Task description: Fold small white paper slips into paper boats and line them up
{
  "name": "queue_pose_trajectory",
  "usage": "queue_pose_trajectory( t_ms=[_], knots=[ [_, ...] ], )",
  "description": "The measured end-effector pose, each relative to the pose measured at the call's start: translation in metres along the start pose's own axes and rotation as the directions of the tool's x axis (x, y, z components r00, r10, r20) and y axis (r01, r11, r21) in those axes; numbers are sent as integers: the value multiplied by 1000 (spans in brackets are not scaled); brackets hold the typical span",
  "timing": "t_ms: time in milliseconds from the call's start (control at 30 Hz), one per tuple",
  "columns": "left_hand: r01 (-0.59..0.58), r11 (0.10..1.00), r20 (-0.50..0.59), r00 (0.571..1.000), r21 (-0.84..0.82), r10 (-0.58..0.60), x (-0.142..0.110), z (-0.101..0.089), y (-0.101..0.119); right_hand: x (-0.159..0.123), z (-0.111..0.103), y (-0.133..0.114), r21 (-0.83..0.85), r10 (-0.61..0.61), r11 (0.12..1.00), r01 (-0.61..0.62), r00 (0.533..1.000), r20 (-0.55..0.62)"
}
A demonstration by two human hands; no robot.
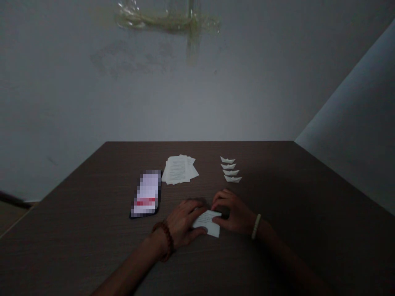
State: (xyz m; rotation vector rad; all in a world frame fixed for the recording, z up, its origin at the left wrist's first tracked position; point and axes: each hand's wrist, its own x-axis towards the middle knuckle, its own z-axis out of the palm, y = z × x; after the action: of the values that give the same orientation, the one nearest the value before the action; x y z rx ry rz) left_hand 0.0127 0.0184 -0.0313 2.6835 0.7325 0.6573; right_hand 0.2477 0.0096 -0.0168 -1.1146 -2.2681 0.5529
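Paper [211, 224] creases cleanest when the loosely spread left hand [185, 222] anchors it flat and the right hand [233, 211], pinching its edge, presses evenly.

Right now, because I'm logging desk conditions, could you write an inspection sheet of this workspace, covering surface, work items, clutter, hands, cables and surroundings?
Surface: dark brown wood-grain table
Work items: small white printed paper; four white folded-paper boats in a column; loose pile of white printed sheets
Clutter: black-edged rectangular phone beside the pile, screen pixelated
Hands: left hand, wearing reddish-brown bead bracelet, and right hand, wearing pale bead bracelet, both touching the small paper
Cables: nothing seen
Surroundings: grey wall with yellowish, shiny tape
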Motion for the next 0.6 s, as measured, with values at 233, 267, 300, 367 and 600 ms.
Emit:
queue_pose_trajectory(
  t_ms=[233,267,300,367,600],
  knots=[
    [167,985,28,986,-42,-166,5,-6,4,1,1,-2,-6,-6,1000,6,1000,-5],
    [191,980,34,981,-46,-190,6,-7,4,1,1,-2,-6,-5,1000,5,1000,-5],
    [206,977,35,978,-55,-205,6,-7,3,1,2,-2,-6,-2,1000,2,1000,-8],
    [218,972,18,976,-91,-217,5,-7,2,1,2,-1,-3,2,1000,-2,1000,-18],
    [294,931,-244,907,-218,-344,3,-7,7,3,6,2,60,149,988,-141,974,-172]
  ],
)
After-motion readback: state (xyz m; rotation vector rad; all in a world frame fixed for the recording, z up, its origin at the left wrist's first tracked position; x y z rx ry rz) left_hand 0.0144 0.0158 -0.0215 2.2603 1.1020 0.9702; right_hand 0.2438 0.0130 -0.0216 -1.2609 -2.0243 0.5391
